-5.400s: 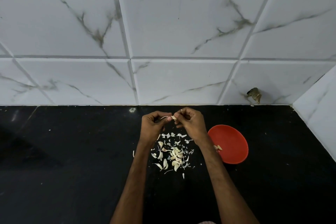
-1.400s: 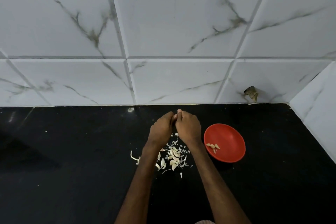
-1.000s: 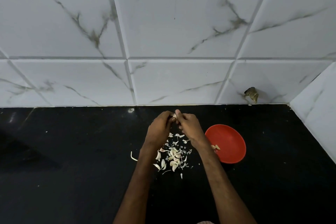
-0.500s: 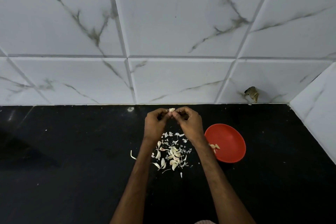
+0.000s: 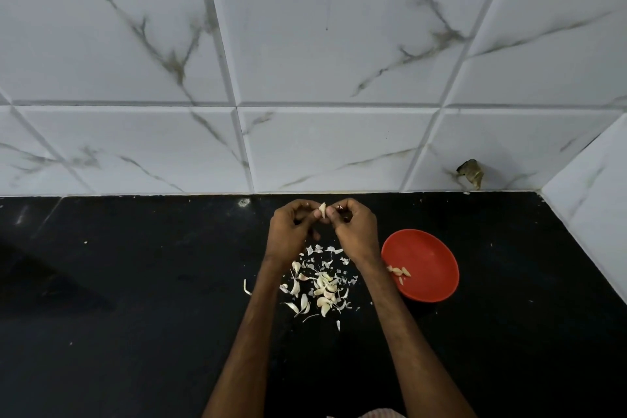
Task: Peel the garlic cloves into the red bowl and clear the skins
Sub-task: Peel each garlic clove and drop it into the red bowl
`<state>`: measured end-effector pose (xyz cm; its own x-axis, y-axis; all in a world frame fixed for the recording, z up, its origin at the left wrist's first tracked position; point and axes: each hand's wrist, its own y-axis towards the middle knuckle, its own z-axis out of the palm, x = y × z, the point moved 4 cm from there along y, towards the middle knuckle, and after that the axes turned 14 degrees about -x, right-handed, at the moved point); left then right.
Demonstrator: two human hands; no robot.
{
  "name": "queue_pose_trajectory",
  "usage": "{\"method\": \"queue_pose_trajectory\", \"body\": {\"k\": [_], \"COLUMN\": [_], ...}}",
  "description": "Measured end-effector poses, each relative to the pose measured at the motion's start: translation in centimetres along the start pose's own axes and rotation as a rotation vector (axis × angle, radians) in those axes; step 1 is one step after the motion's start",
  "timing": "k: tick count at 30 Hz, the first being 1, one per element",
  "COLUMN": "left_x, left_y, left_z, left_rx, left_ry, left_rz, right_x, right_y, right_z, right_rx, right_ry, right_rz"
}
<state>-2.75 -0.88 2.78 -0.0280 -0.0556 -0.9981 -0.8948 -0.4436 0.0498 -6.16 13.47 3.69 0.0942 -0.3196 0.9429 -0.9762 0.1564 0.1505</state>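
Observation:
My left hand (image 5: 292,233) and my right hand (image 5: 356,231) are raised together above the black counter, fingertips meeting. Between them they pinch one pale garlic clove (image 5: 322,209), which stands upright. Beneath the hands lies a heap of garlic cloves and papery skins (image 5: 322,288). The red bowl (image 5: 428,258) sits just right of my right wrist, with a few peeled cloves (image 5: 399,271) near its left side.
The black counter (image 5: 135,299) meets a white marbled tile wall (image 5: 305,61) at the back and another wall at the right. A chipped hole in a tile (image 5: 470,173) shows behind the bowl. One loose skin strip (image 5: 246,287) lies left of my left forearm.
My hands have stayed above the heap, working the clove. They pressed close together, then parted slightly, and the clove now stands visible between the fingertips. The bowl has not moved.

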Motion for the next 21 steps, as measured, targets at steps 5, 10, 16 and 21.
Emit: {"method": "queue_pose_trajectory", "body": {"k": [5,10,16,21], "left_x": [-0.03,-0.19,0.50,0.68], "left_y": [-0.33,-0.45,-0.47,-0.37], "left_z": [0.02,-0.20,-0.73,-0.87], "left_rx": [0.042,0.039,-0.010,-0.038], "left_ry": [-0.052,-0.071,-0.199,-0.199], "left_rz": [-0.034,-0.044,-0.206,-0.233], "right_x": [0.18,0.35,0.64,0.90], "right_y": [-0.10,0.03,-0.04,-0.16], "right_z": [0.14,0.20,0.19,0.26], "right_rx": [0.102,0.123,0.142,0.177], "right_ry": [0.002,-0.037,-0.011,-0.012], "right_rz": [-0.037,-0.077,-0.120,-0.143]}}
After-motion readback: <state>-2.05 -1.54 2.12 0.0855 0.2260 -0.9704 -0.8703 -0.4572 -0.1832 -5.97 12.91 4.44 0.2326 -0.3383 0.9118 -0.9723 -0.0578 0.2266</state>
